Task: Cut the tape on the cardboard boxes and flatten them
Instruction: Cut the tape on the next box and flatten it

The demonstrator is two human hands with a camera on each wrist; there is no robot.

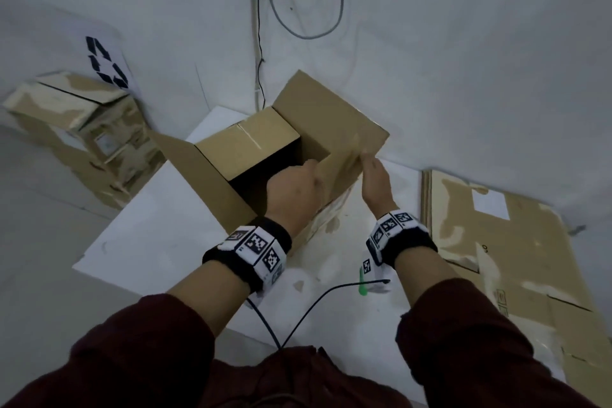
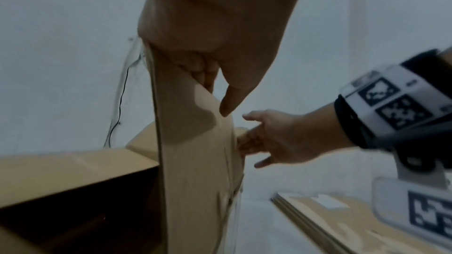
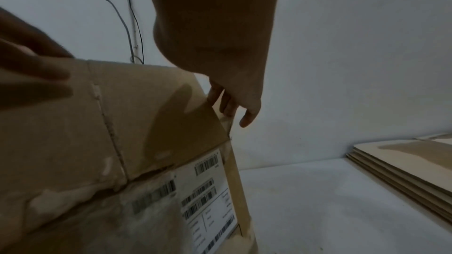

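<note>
The open cardboard box (image 1: pixel 265 156) sits mid-frame in the head view on a white bench (image 1: pixel 149 242), top flaps (image 1: pixel 334 119) up and the inside just a black hole, can't see the bottom at all. The left hand (image 1: pixel 291 189) is over the near right flap, fingers curled over its edge with the thumb on the outer face, so it's gripping that flap. The fingertips go behind the cardboard, so how far in they reach is anyone's guess. The right hand (image 1: pixel 374 179) is just right of it at the flap's outer edge, fingers pretty much straight and spread, tips touching the cardboard; the left wrist view shows it (image 2: pixel 276 140) reaching in flat like that.

From the right wrist view there's a shipping label (image 3: pixel 208 198) with barcodes on the box side at lower centre, text too blurry to read. Everything there is dim and smeared.

Further out: a stack of flattened boxes (image 1: pixel 503 242) at the right, running off the frame edge. A crumpled pile of cardboard (image 1: pixel 82 132) at the left against the wall, under a sheet with a recycling symbol (image 1: pixel 106 63). Cables (image 1: pixel 298 10) hang down the wall at the top. Something green (image 1: pixel 362 281) pokes out under the right wristband, mostly hidden, can't tell what it is.
</note>
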